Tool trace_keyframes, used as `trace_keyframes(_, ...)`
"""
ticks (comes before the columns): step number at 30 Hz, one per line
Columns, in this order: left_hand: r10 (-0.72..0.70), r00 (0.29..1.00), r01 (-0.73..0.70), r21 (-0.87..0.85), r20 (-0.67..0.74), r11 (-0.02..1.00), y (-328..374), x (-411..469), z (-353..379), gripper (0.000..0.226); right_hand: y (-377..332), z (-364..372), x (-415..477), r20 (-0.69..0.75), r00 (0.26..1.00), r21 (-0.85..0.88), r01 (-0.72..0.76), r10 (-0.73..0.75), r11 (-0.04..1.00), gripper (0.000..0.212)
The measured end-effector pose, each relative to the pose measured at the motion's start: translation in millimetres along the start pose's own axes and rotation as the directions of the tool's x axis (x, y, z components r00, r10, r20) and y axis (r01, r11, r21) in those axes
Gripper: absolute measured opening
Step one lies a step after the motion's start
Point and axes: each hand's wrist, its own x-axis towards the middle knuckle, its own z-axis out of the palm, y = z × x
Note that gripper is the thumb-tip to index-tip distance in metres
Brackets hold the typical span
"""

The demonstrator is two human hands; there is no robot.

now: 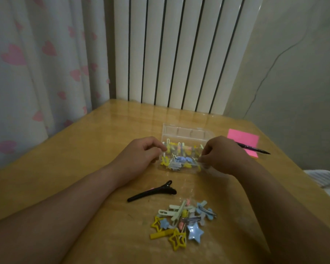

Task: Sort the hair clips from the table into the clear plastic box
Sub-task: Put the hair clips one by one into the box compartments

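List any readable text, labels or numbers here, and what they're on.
No readable text anywhere.
The pink sticky notes: blank.
The pen: any print is too small to read.
The box: no label visible.
The white sheet at the right edge: marks too blurred to read.

Upper centre: white vertical-ribbed metal radiator, standing behind the far edge of the glossy light-brown wooden table top, which fills the lower frame. Left: white fabric curtain with pink heart print, hanging in folds. Right: plain grey-green wall with a thin dark cable running up it. Lighting: dim.
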Motion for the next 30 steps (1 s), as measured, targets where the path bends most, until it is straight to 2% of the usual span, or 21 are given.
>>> trace_keyframes(8,-0.003,1.000,0.003,-0.001,-0.006,1.000,-2,0,0,0.022,1,0,-1,-0.036,0.999,0.010,0.008,-0.007,1.000,0.012)
trace_keyframes(13,0.002,1.000,-0.002,0.006,-0.011,1.000,0,0,0,0.021,-13,-22,-11,-0.025,0.987,0.100,0.160,-0.158,0.982,0.011)
trace_keyframes(16,0.005,1.000,-0.005,0.018,-0.002,1.000,1,-1,0,0.021,-29,-34,-23,0.140,0.939,0.136,0.297,-0.315,0.945,0.007)
trace_keyframes(19,0.005,1.000,-0.005,0.020,-0.003,1.000,1,-1,0,0.021,-48,-40,-37,0.380,0.832,0.120,0.388,-0.403,0.914,0.003)
trace_keyframes(22,0.011,1.000,-0.011,0.020,-0.011,1.000,0,0,0,0.020,-64,-38,-48,0.557,0.714,0.098,0.452,-0.425,0.887,0.008)
trace_keyframes(25,0.007,1.000,-0.007,0.001,-0.016,1.000,-1,1,1,0.020,-75,-32,-56,0.654,0.630,0.076,0.497,-0.419,0.865,0.016)
trace_keyframes(30,0.000,1.000,0.000,-0.012,-0.008,1.000,-3,1,0,0.021,-78,-20,-56,0.680,0.612,0.016,0.540,-0.405,0.842,0.021)
